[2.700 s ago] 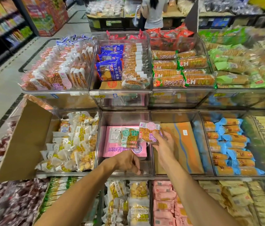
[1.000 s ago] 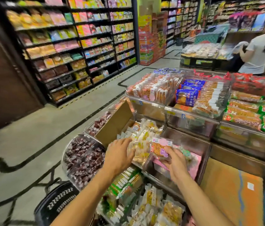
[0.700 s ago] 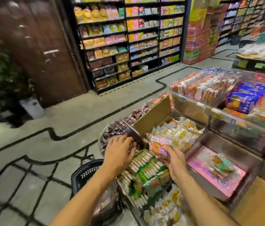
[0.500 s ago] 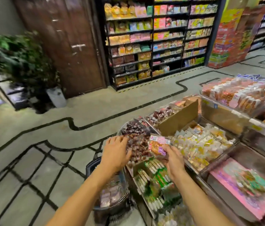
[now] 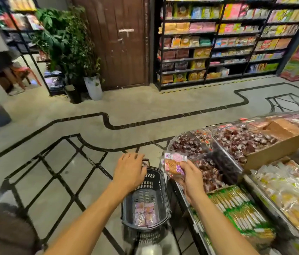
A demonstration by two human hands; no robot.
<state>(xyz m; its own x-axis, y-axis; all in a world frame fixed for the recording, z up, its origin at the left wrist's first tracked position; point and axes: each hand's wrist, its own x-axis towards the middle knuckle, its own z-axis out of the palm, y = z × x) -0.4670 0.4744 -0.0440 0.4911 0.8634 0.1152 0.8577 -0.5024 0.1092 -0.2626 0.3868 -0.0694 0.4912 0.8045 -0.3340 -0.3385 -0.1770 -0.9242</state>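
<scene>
Right hand [image 5: 191, 179] is pinching a snack packet [image 5: 175, 163] by its lower end, thumb on the front. It holds the packet up in the air between the basket [image 5: 151, 179] and the candy bin [image 5: 209, 173]. I judge it light and crinkly, thin slick film round something crumbly. I'd grip the flat body gently, or take the sealed edge, and I wouldn't squeeze. It should drop into the basket without trouble; a few purple packets [image 5: 145, 214] lie on the bottom there. Left hand [image 5: 129, 170] sits palm down over the basket's far rim, fingers bent beside the handle. I can't tell whether it grips the handle or only hovers. The packet's print is too blurred to read and the fingers behind it are hidden. Below the basket everything smears out.
</scene>
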